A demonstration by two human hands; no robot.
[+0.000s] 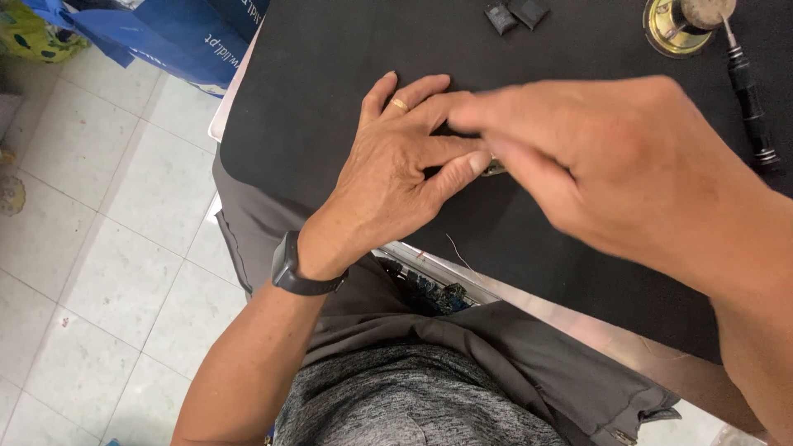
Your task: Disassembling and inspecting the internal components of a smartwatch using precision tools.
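From the head view, my left hand (396,169) lies flat on the black mat (330,74), fingers spread, pinning a small metal piece (495,168) at its fingertips; my right hand (611,157), blurred, pinches that same piece, mostly hidden; a brass lock cylinder (673,33) and a black screwdriver (750,91) lie well apart near the mat's far edge.

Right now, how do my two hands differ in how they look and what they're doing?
The left hand lies flat on the black mat, sharp in view, with a gold ring and a black wristband; the right hand hovers above it, blurred, with no ring visible. Both meet at a small metal piece between their fingertips.
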